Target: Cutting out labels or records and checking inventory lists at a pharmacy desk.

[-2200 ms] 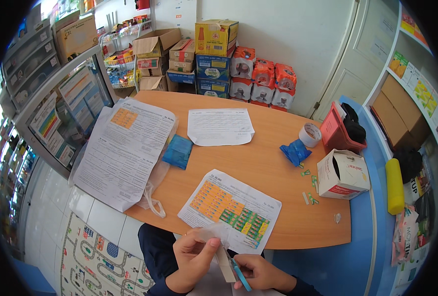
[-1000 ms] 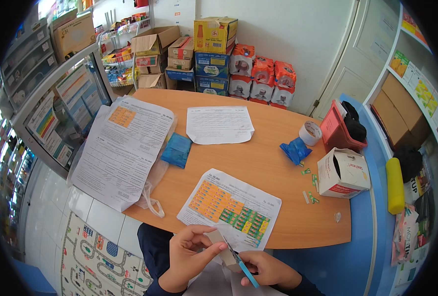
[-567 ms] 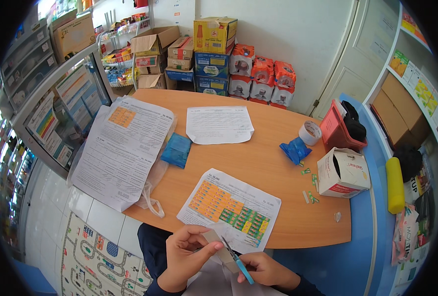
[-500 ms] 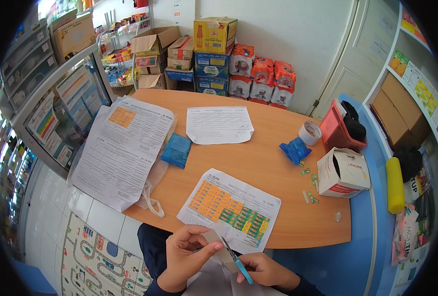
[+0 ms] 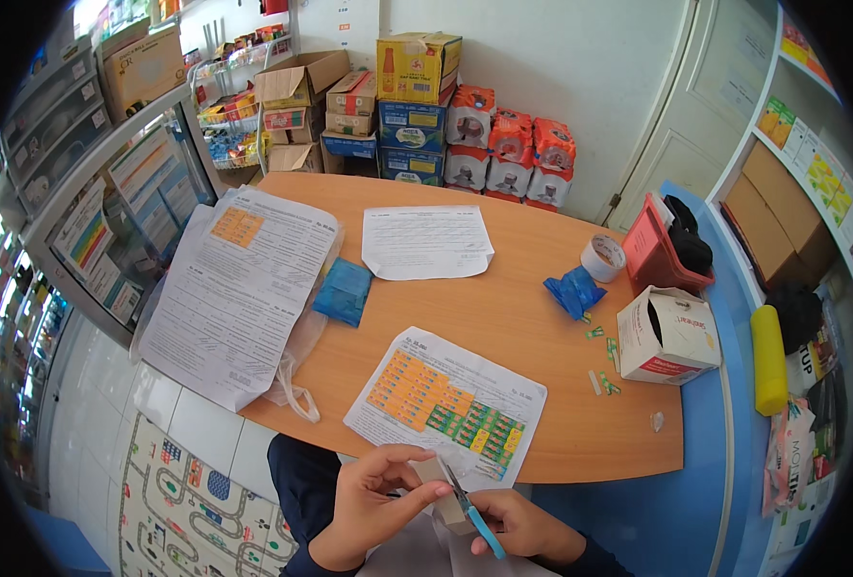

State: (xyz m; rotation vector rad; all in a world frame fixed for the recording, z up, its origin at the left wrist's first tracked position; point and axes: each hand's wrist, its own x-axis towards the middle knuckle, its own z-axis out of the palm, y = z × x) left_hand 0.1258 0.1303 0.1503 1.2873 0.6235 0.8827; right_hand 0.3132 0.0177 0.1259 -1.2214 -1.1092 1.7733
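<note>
In my left hand (image 5: 378, 505), a small grey-beige card piece (image 5: 430, 471) is pinched between thumb and fingers. My right hand (image 5: 524, 524) grips scissors (image 5: 484, 531) with light blue handles, and their blades lie along the card's right side. Whether the blades cut into it cannot be made out. Just beyond both hands, at the table's near edge, lies a printed sheet (image 5: 469, 370) bearing rows of orange labels (image 5: 412, 385) and green and yellow labels (image 5: 474, 428). Some clear film seems to show beside the card.
Small green scraps (image 5: 611, 385) lie by a white carton (image 5: 669, 337) at right. Near them are a crumpled blue wrapper (image 5: 576, 292), a tape roll (image 5: 602, 260) and a red basket (image 5: 667, 245). More printed sheets (image 5: 244, 298) and a blue packet (image 5: 344, 291) lie left.
The card and scissors have shifted slightly right, and the card is turned a little. My left hand has moved slightly right with it; both grips stay the same.
</note>
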